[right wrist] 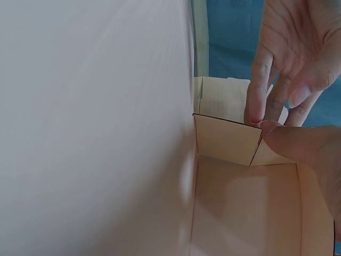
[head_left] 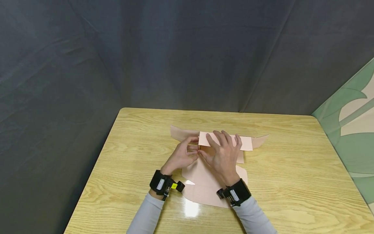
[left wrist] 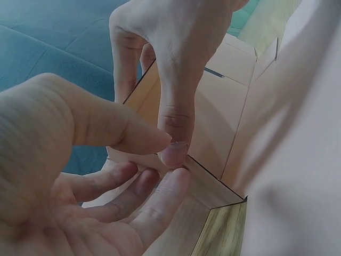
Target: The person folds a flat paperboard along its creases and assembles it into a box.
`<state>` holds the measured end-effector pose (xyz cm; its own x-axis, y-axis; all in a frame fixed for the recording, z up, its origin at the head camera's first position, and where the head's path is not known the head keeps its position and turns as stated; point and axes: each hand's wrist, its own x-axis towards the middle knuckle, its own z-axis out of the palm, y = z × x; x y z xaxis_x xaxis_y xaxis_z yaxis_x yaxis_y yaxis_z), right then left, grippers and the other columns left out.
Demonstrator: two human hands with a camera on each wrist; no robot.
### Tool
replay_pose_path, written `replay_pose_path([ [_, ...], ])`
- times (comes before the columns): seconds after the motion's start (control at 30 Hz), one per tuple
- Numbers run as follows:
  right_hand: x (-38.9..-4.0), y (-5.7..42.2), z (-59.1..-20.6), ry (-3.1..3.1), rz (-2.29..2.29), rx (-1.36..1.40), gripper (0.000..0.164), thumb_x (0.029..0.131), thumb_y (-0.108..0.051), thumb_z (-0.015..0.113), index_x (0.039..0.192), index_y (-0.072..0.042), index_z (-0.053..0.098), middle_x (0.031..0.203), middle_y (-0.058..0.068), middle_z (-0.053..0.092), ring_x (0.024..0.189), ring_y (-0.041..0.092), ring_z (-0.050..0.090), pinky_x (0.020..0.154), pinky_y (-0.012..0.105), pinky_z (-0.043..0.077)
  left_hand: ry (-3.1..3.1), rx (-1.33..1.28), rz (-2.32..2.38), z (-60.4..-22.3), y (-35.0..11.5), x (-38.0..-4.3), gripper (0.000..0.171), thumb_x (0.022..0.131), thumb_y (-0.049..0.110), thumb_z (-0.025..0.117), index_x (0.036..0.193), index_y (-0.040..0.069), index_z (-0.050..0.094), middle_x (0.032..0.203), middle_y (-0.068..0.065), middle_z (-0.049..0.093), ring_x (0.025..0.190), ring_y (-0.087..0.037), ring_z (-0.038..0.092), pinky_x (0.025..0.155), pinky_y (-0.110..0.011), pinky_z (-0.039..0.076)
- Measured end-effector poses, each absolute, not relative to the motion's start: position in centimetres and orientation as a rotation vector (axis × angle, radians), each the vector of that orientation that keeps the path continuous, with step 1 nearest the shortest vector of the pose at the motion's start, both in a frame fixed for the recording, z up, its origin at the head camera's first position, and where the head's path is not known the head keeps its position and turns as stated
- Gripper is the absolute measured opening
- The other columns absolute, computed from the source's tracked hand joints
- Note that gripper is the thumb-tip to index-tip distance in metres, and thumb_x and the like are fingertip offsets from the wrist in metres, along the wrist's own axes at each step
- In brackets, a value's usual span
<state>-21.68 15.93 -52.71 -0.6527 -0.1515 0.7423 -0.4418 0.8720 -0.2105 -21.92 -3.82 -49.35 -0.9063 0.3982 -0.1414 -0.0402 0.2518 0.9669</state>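
Note:
A partly folded, pale pink cardboard box (head_left: 204, 172) lies on the table, its large lid panel toward me. At its left corner my left hand (head_left: 182, 156) touches the outside of a small side flap (right wrist: 226, 140) with its fingertips; its thumb stands apart from the card in the right wrist view. My right hand (head_left: 225, 157) holds the box from above, fingers over the far panel (head_left: 246, 143) and thumb on the corner edge inside. In the left wrist view the right thumb (left wrist: 177, 120) comes between the left thumb and fingers.
Two side flaps stick out behind the box, one on the left (head_left: 182, 133) and one on the right (head_left: 260, 141). A wooden table (head_left: 292, 182) carries it. Dark cloth (head_left: 187, 65) hangs beyond the far edge, and a green leaf-patterned cloth (head_left: 347, 139) is at the right.

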Motion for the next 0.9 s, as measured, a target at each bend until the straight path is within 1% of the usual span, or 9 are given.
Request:
replay_pose_path([
  [0.1, -21.6, 15.9, -52.7, -2.262, 0.477, 0.428, 0.066, 0.064, -0.048, 0.099, 0.120, -0.017, 0.082, 0.128, 0.015, 0.073, 0.123, 0.045, 0.065, 0.111, 0.075, 0.031, 2.255, 0.356, 1.648, -49.1, -4.1, -21.9, 0.067, 0.091, -0.013, 0.068, 0.153, 0.003, 0.049, 0.155, -0.019, 0.051, 0.129, -0.037, 0.064, 0.106, -0.040, 0.058],
  [0.2, -21.5, 15.9, -52.7, -2.269, 0.465, 0.434, 0.066, 0.066, -0.051, 0.098, 0.120, -0.016, 0.082, 0.128, 0.016, 0.073, 0.123, 0.045, 0.064, 0.111, 0.074, 0.034, 2.460, 0.420, 1.619, -48.8, -4.6, -21.8, 0.058, 0.092, -0.009, 0.069, 0.147, 0.003, 0.056, 0.144, -0.019, 0.059, 0.119, -0.035, 0.066, 0.099, -0.044, 0.060],
  [0.3, -21.5, 15.9, -52.6, -2.286, 0.447, 0.440, 0.068, 0.067, -0.053, 0.097, 0.121, -0.015, 0.082, 0.130, 0.016, 0.072, 0.124, 0.045, 0.064, 0.111, 0.070, 0.040, 2.756, 0.465, 1.581, -48.6, -5.4, -21.9, 0.049, 0.092, -0.003, 0.072, 0.140, 0.003, 0.061, 0.134, -0.019, 0.062, 0.114, -0.036, 0.063, 0.096, -0.049, 0.058],
  [0.4, -21.5, 16.0, -52.6, -2.297, 0.430, 0.445, 0.068, 0.068, -0.053, 0.097, 0.122, -0.014, 0.082, 0.131, 0.017, 0.072, 0.124, 0.046, 0.064, 0.110, 0.067, 0.045, 2.999, 0.468, 1.452, -48.8, -6.1, -22.2, 0.053, 0.093, 0.006, 0.078, 0.142, 0.002, 0.060, 0.144, -0.018, 0.056, 0.131, -0.040, 0.052, 0.109, -0.055, 0.049],
  [0.5, -21.5, 16.0, -52.6, -2.298, 0.417, 0.449, 0.068, 0.069, -0.053, 0.096, 0.123, -0.014, 0.082, 0.131, 0.018, 0.072, 0.124, 0.046, 0.064, 0.109, 0.065, 0.046, 3.111, 0.444, 1.261, -49.1, -6.6, -22.5, 0.065, 0.092, 0.013, 0.082, 0.150, 0.003, 0.055, 0.161, -0.015, 0.046, 0.152, -0.043, 0.033, 0.123, -0.063, 0.031],
  [0.57, -21.5, 16.0, -52.6, -2.297, 0.411, 0.447, 0.068, 0.070, -0.054, 0.095, 0.123, -0.014, 0.082, 0.131, 0.017, 0.072, 0.124, 0.046, 0.064, 0.109, 0.064, 0.047, 3.123, 0.436, 1.177, -49.3, -6.8, -22.5, 0.070, 0.091, 0.015, 0.083, 0.154, 0.004, 0.052, 0.166, -0.014, 0.043, 0.158, -0.044, 0.023, 0.126, -0.067, 0.021],
  [0.63, -21.5, 16.0, -52.6, -2.297, 0.409, 0.448, 0.067, 0.071, -0.054, 0.095, 0.123, -0.015, 0.082, 0.131, 0.017, 0.072, 0.124, 0.045, 0.064, 0.110, 0.064, 0.046, 3.115, 0.425, 1.140, -49.3, -6.9, -22.4, 0.071, 0.092, 0.015, 0.083, 0.155, 0.005, 0.052, 0.165, -0.013, 0.044, 0.160, -0.045, 0.018, 0.126, -0.070, 0.016],
  [0.73, -21.5, 15.9, -52.6, -2.295, 0.409, 0.449, 0.067, 0.071, -0.054, 0.094, 0.123, -0.015, 0.082, 0.131, 0.017, 0.072, 0.124, 0.045, 0.064, 0.110, 0.064, 0.046, 3.112, 0.413, 1.139, -49.1, -7.1, -22.2, 0.064, 0.093, 0.016, 0.082, 0.150, 0.005, 0.056, 0.158, -0.014, 0.051, 0.158, -0.047, 0.023, 0.125, -0.070, 0.015],
  [0.9, -21.5, 15.9, -52.6, -2.283, 0.421, 0.451, 0.067, 0.069, -0.053, 0.095, 0.122, -0.014, 0.082, 0.130, 0.017, 0.072, 0.123, 0.045, 0.064, 0.109, 0.064, 0.046, 3.103, 0.384, 1.209, -48.5, -7.2, -21.9, 0.045, 0.093, 0.014, 0.081, 0.135, 0.005, 0.068, 0.145, -0.015, 0.059, 0.144, -0.046, 0.039, 0.120, -0.066, 0.021],
])
